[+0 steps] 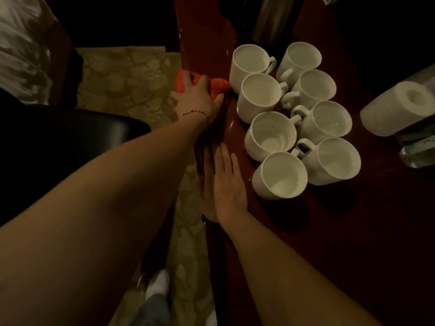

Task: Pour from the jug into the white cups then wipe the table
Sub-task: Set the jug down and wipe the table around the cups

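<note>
Several white cups (294, 118) stand clustered on the dark red wooden table (388, 220), handles touching. An orange cloth (220, 87) lies at the table's left edge, just left of the cups. My left hand (196, 100) presses flat on that cloth, fingers spread. My right hand (222, 184) rests flat on the table edge nearer to me, fingers straight, beside the closest cups. A metal jug (273, 17) stands at the far end behind the cups, dim and partly cut off.
A paper towel roll (397, 109) lies at the right on the table, with a clear plastic bottle (419, 149) below it. A dark chair (77, 135) stands left of the table over a patterned rug (127, 85).
</note>
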Action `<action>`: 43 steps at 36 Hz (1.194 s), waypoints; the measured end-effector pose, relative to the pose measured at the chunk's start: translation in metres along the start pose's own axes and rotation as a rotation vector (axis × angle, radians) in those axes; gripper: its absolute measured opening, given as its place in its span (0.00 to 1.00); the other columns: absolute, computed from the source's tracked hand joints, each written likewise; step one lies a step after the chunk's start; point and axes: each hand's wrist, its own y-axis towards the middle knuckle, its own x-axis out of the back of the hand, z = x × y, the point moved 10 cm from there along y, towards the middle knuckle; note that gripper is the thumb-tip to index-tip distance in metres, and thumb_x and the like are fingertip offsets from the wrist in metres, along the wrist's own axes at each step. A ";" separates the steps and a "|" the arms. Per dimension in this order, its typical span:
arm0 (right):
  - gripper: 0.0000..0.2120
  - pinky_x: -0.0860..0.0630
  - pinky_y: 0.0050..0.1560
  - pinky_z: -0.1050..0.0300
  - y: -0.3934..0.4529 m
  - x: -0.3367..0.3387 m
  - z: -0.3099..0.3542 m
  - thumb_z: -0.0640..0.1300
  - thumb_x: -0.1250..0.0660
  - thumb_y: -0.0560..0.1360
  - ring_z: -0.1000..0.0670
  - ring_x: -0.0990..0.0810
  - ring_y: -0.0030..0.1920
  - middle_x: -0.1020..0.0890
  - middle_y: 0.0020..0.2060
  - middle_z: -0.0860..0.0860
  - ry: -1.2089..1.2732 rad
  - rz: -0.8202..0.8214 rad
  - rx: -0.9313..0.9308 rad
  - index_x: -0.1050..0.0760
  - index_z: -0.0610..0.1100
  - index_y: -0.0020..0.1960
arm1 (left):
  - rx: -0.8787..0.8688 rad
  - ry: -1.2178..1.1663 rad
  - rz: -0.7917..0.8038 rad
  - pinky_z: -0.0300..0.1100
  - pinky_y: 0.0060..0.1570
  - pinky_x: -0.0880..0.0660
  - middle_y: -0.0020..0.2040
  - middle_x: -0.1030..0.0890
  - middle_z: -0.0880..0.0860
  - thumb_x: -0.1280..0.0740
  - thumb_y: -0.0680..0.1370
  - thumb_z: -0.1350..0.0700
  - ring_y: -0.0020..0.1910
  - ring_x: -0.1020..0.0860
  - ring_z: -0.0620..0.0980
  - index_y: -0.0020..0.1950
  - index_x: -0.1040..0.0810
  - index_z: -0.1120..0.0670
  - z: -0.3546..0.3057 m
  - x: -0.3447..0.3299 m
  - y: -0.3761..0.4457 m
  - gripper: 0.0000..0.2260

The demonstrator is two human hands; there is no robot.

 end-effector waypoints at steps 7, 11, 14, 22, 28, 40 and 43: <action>0.35 0.61 0.80 0.43 -0.007 0.010 0.003 0.59 0.56 0.83 0.40 0.59 0.82 0.52 0.82 0.37 0.017 0.061 0.046 0.55 0.39 0.82 | -0.035 -0.030 0.032 0.60 0.59 0.25 0.78 0.43 0.50 0.32 0.78 0.37 0.70 0.37 0.68 0.70 0.30 0.40 0.016 -0.008 -0.059 0.22; 0.33 0.51 0.81 0.42 -0.012 0.016 0.005 0.57 0.48 0.83 0.38 0.48 0.80 0.41 0.78 0.34 0.043 0.006 0.034 0.45 0.36 0.79 | -0.048 -0.028 0.037 0.62 0.59 0.24 0.77 0.43 0.49 0.32 0.77 0.37 0.67 0.36 0.68 0.69 0.30 0.39 0.024 -0.013 -0.073 0.22; 0.28 0.29 0.70 0.42 -0.016 0.029 -0.004 0.56 0.35 0.75 0.39 0.33 0.68 0.26 0.66 0.38 0.140 -0.177 -0.076 0.33 0.38 0.67 | -0.045 -0.015 0.015 0.65 0.59 0.24 0.77 0.43 0.50 0.32 0.77 0.36 0.67 0.36 0.67 0.67 0.30 0.39 0.021 -0.013 -0.069 0.21; 0.32 0.31 0.71 0.44 -0.015 0.023 -0.006 0.58 0.48 0.75 0.40 0.36 0.70 0.29 0.70 0.39 0.128 -0.178 -0.086 0.29 0.41 0.71 | 0.012 -0.009 -0.016 0.68 0.61 0.26 0.80 0.45 0.50 0.33 0.78 0.36 0.72 0.39 0.71 0.69 0.30 0.39 0.005 -0.012 -0.029 0.21; 0.29 0.29 0.71 0.43 -0.014 0.024 -0.007 0.57 0.42 0.75 0.40 0.35 0.70 0.30 0.69 0.40 0.181 -0.222 -0.065 0.30 0.42 0.70 | 0.043 -0.011 -0.024 0.69 0.63 0.27 0.81 0.46 0.52 0.33 0.79 0.37 0.73 0.41 0.71 0.70 0.30 0.40 -0.004 -0.003 0.002 0.21; 0.27 0.30 0.70 0.44 -0.015 0.027 -0.008 0.56 0.36 0.76 0.40 0.36 0.73 0.33 0.70 0.42 0.269 -0.166 -0.059 0.33 0.45 0.71 | 0.041 -0.046 0.005 0.68 0.64 0.27 0.81 0.47 0.53 0.32 0.79 0.39 0.73 0.41 0.71 0.70 0.30 0.41 -0.004 0.006 0.010 0.21; 0.27 0.27 0.68 0.45 -0.018 0.029 -0.007 0.56 0.34 0.76 0.43 0.36 0.70 0.31 0.68 0.42 0.233 -0.209 -0.046 0.30 0.44 0.70 | 0.011 -0.036 0.040 0.66 0.64 0.27 0.81 0.47 0.53 0.32 0.79 0.40 0.74 0.41 0.71 0.69 0.30 0.41 -0.002 0.006 -0.003 0.21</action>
